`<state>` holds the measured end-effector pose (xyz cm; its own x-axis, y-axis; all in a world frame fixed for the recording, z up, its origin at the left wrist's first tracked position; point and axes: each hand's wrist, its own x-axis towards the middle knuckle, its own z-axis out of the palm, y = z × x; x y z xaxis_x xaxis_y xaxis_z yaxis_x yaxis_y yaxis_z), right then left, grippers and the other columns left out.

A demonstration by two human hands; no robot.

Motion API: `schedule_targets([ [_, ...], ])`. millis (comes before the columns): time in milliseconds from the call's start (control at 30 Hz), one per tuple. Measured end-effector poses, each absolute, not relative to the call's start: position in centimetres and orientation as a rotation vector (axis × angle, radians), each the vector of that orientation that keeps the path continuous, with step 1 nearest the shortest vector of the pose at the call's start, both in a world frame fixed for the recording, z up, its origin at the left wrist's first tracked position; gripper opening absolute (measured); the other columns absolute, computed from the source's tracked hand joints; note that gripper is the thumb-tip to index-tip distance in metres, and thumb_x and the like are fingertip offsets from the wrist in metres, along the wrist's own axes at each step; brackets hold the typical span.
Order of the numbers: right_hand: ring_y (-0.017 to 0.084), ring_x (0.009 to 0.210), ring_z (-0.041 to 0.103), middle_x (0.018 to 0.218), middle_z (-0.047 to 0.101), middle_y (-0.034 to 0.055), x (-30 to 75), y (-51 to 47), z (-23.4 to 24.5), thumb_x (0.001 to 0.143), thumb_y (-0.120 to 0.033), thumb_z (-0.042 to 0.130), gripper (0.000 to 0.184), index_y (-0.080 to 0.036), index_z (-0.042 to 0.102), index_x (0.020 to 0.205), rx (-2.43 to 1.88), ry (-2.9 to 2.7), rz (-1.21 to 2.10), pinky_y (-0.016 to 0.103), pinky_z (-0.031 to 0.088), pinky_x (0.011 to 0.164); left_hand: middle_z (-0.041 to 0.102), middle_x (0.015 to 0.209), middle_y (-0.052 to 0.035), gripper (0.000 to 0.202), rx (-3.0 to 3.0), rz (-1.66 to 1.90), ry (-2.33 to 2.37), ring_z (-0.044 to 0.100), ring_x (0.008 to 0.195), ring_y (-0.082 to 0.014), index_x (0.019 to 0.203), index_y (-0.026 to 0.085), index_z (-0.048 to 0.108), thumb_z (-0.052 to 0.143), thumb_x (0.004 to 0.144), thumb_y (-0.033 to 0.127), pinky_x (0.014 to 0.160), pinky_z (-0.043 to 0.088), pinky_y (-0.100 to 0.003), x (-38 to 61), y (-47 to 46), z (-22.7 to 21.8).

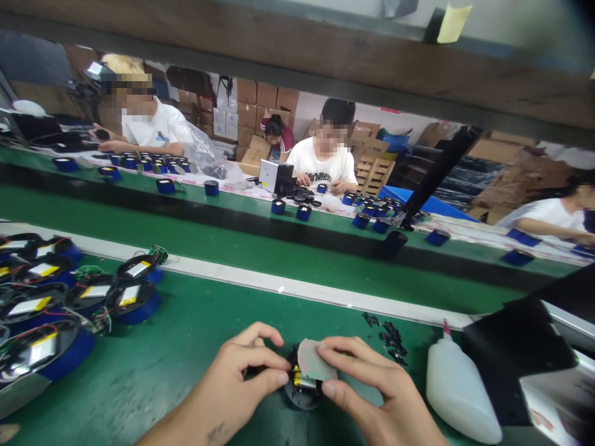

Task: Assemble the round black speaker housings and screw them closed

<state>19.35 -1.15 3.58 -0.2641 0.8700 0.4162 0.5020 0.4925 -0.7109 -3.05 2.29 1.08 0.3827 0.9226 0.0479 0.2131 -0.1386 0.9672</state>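
Before us the green table point(195, 347) stretches across the view, with a pale rail point(260, 282) along its far edge. Beyond, people in white tops point(325, 158) are at a far table point(253, 193), brown cartons point(267, 96) stacked behind them. Open units with blue sides point(134, 300) crowd our left. Our hands come in from the near edge, palms inward: the left hand point(242, 371) curls its thumb and forefinger at the black unit's left rim, though we cannot tell whether they grip it; the right hand point(385, 384) pinches the pale sheet. A white squeeze bottle point(458, 390) stands just beside, nozzle up. The round black unit point(300, 396) lies between our hands, its open face upward. Over it the pale sheet point(310, 358) tilts, long axis slanting down rightward. Partly beneath, the silver cell point(307, 383) runs sideways, yellow end leftward. Small black pieces point(393, 337) lie scattered beyond the right hand.
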Motion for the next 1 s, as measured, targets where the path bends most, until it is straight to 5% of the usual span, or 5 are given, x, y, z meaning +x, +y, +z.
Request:
schedule_targets([
  [233, 0.018, 0.098, 0.072, 0.107, 0.076, 0.0044, 19.1, -1.1, 3.4, 0.084, -0.019, 0.072, 0.025, -0.029, 0.077, 0.107, -1.120, -1.824, 0.738, 0.022, 0.058, 0.085, 0.062, 0.102, -0.0043, 0.006, 1.569, 0.817, 1.027, 0.058, 0.091, -0.0216, 0.066, 0.025, 0.080, 0.075, 0.066, 0.022, 0.081, 0.043, -0.033, -2.7, 4.2, 0.9],
  [333, 0.019, 0.099, 0.072, 0.108, 0.075, 0.0050, 19.4, -1.3, 3.3, 0.084, -0.017, 0.071, 0.028, -0.029, 0.077, 0.109, -1.101, -1.864, 0.735, 0.024, 0.059, 0.087, 0.066, 0.109, -0.0043, 0.018, 1.573, 0.788, 0.993, 0.060, 0.097, -0.0227, 0.076, 0.024, 0.080, 0.078, 0.060, 0.017, 0.080, 0.043, -0.031, -2.2, 5.0, 1.0],
  [567, 0.020, 0.097, 0.071, 0.106, 0.075, 0.0064, 20.3, -1.9, 2.9, 0.086, -0.018, 0.068, 0.028, -0.025, 0.075, 0.113, -1.034, -1.960, 0.482, 0.026, 0.060, 0.084, 0.076, 0.103, -0.0028, 0.012, 1.558, 0.657, 0.872, 0.067, 0.096, -0.0211, 0.076, 0.023, 0.081, 0.073, 0.068, 0.017, 0.085, 0.048, -0.030, -1.8, 5.3, 1.5],
  [800, 0.022, 0.101, 0.071, 0.110, 0.074, 0.0077, 20.4, -2.1, 2.1, 0.086, -0.016, 0.069, 0.031, -0.025, 0.073, 0.116, -0.970, -2.028, 0.403, 0.029, 0.060, 0.087, 0.068, 0.087, 0.0008, 0.009, 1.483, 0.548, 0.932, 0.049, 0.057, -0.0084, 0.064, 0.017, 0.075, 0.076, 0.058, 0.011, 0.053, 0.037, -0.021, -2.1, 5.3, 2.3],
  [1000, 0.020, 0.109, 0.067, 0.118, 0.071, 0.0055, 20.7, -1.7, 2.1, 0.086, -0.012, 0.067, 0.042, -0.027, 0.067, 0.125, -0.943, -2.118, 0.350, 0.027, 0.056, 0.094, 0.061, 0.069, 0.0063, 0.028, 1.308, 0.558, 0.942, 0.038, 0.048, -0.0055, 0.076, 0.017, 0.062, 0.080, 0.056, 0.013, 0.042, 0.028, -0.017, -2.2, 5.3, 1.9],
])
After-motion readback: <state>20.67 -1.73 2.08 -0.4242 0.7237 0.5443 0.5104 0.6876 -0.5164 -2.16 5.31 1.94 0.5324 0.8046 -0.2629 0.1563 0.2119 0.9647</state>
